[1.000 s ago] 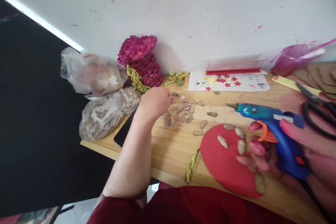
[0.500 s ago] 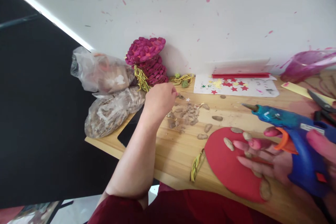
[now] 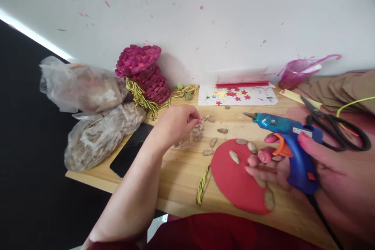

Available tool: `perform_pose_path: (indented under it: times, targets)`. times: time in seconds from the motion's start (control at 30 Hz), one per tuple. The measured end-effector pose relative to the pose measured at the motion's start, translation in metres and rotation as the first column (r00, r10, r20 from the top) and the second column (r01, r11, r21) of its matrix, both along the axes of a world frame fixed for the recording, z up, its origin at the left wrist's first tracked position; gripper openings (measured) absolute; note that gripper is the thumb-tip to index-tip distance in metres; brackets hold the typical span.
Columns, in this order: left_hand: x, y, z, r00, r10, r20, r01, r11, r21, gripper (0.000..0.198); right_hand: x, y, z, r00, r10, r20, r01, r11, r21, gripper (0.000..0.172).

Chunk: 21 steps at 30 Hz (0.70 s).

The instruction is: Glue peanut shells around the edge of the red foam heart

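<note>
My right hand (image 3: 328, 164) is wrapped around a blue glue gun (image 3: 303, 152) with an orange trigger, its nozzle pointing left. The fingers of that hand hang over a red oval board (image 3: 231, 183), which has several peanut shells (image 3: 234, 157) along its edge and on its face. A yellow-green tassel (image 3: 201, 189) lies at the board's left side. Over a loose heap of peanut shells (image 3: 197, 133), my left hand (image 3: 178, 127) has thumb and finger pinched together. A small pale bit shows by its fingertips, too small to name.
Bags of shells (image 3: 99, 136) and a black phone (image 3: 131, 150) lie left. Behind stand magenta shell-covered pieces (image 3: 143, 72) with yellow cords. White paper (image 3: 205, 95) bears small stars. To the right are black scissors (image 3: 325, 121), a pink-stained cup (image 3: 295, 74) and brown pieces (image 3: 328, 90).
The view has swung right, bringing the scissors and brown pieces further in. My left hand has moved right and nearer over the shell heap. My right hand still holds the glue gun above the board.
</note>
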<state>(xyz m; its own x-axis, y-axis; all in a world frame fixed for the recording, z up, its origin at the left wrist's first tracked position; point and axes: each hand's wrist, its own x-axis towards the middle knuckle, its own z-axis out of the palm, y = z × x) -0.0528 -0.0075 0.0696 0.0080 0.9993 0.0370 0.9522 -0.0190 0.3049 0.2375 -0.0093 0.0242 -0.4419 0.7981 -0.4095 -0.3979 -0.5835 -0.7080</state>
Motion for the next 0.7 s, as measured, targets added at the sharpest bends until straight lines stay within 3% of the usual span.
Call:
perform_pose_path:
  times: [0.13, 0.33, 0.53, 0.7]
  targets:
    - [0.01, 0.0, -0.006, 0.997, -0.057, 0.045, 0.057, 0.998, -0.003, 0.015, 0.004, 0.0, -0.003, 0.997, -0.079, 0.015, 0.081, 0.988, -0.133, 0.019]
    - [0.034, 0.001, -0.022, 0.977, -0.19, 0.095, 0.189, 0.982, 0.028, 0.014, 0.005, 0.002, 0.002, 0.999, -0.018, -0.052, 0.011, 0.993, -0.118, 0.022]
    - [0.037, -0.003, -0.013, 0.991, -0.132, -0.032, 0.126, 0.98, -0.152, 0.013, 0.005, -0.001, 0.007, 0.998, -0.013, -0.06, 0.008, 0.997, -0.077, 0.025]
    - [0.038, -0.006, -0.016, 0.98, -0.19, -0.067, 0.172, 0.961, -0.214, 0.012, 0.004, 0.001, 0.006, 1.0, 0.009, 0.004, -0.009, 1.0, -0.016, 0.029]
